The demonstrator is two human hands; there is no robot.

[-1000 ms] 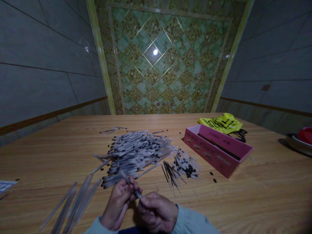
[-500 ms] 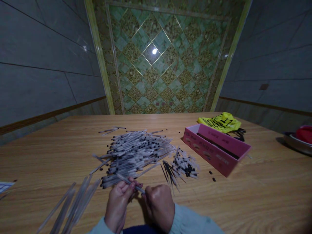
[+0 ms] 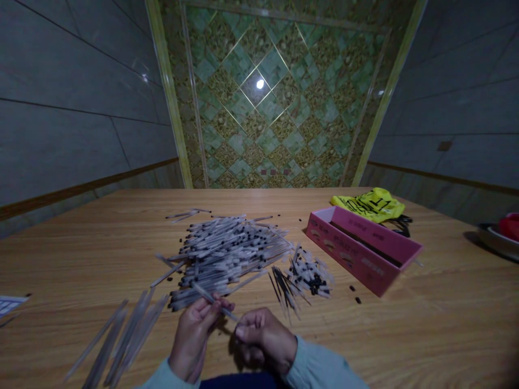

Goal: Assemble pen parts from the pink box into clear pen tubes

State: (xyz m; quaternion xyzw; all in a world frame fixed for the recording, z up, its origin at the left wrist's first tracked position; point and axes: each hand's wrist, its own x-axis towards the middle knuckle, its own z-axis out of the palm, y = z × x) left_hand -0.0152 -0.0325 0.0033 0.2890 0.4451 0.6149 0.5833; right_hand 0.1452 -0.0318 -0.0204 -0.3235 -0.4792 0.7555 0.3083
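Between the thumb and fingers of my left hand (image 3: 195, 330) is a slim translucent tube (image 3: 205, 293), slanting down to the right. My right hand (image 3: 265, 336) is closed in a pinch at the tube's lower end; whether it grips the tube tip or a small part is hidden by the fingers. Just beyond my hands spreads a large pile of similar tubes with dark ends (image 3: 231, 248). Right of that pile lie thin black sticks (image 3: 284, 289) and a heap of short whitish pieces with black caps (image 3: 310, 270).
Longer clear tubes (image 3: 130, 335) lie at the front left. An open pink box (image 3: 352, 251) stands to the right, with a yellow bag (image 3: 371, 204) behind it. Small black bits (image 3: 355, 294) dot the table. A dish with something red (image 3: 508, 227) is at the right edge.
My right hand has turned, and its fingers have loosened from a tight fist round the tube's end into a pinch. The left hand still holds the tube in nearly the same place.
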